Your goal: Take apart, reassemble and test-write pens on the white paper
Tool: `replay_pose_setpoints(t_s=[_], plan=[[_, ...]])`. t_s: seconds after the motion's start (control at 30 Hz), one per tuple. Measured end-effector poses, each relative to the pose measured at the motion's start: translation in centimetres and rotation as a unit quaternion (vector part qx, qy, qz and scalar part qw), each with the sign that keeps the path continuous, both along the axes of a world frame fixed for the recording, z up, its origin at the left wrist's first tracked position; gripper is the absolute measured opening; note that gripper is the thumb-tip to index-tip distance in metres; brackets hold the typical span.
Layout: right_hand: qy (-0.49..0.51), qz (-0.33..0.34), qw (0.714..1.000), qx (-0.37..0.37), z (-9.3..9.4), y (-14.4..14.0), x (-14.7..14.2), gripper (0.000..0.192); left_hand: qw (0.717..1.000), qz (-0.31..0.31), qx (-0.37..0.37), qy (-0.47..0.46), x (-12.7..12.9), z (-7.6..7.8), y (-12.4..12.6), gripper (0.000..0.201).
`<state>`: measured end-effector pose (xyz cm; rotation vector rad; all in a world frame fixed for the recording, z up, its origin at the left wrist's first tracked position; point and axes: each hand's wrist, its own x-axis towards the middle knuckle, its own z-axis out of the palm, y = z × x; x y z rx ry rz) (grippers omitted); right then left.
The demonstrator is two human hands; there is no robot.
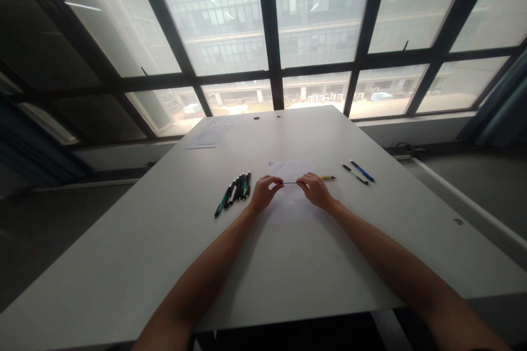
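Between my two hands a thin dark rod like a pen refill [290, 182] is stretched level above a white paper sheet [291, 211]. My left hand [264, 191] pinches its left end between thumb and fingers. The right end is pinched the same way by my right hand [316, 189]; the fingers hide both tips. A yellow pen [328, 177] pokes out just beyond my right hand, its other part covered by the hand. Left of my left hand lies a row of several black and green pens [235, 191].
Right of the hands, a blue pen [362, 170] and a black and white pen [354, 174] lie on the white table [164, 263]. Papers [209, 132] rest at the far left. A small dark object [458, 221] is near the right edge. Windows stand behind.
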<state>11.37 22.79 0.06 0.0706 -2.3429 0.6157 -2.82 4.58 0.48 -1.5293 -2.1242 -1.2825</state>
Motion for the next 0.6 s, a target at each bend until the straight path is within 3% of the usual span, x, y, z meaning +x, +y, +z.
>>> replay_pose_setpoints(t_s=[0.6], plan=[[-0.006,0.002,1.0,0.003,0.37,-0.08,0.22,0.016,1.0,-0.001,0.003,-0.019,0.12,0.04,-0.07,0.012]])
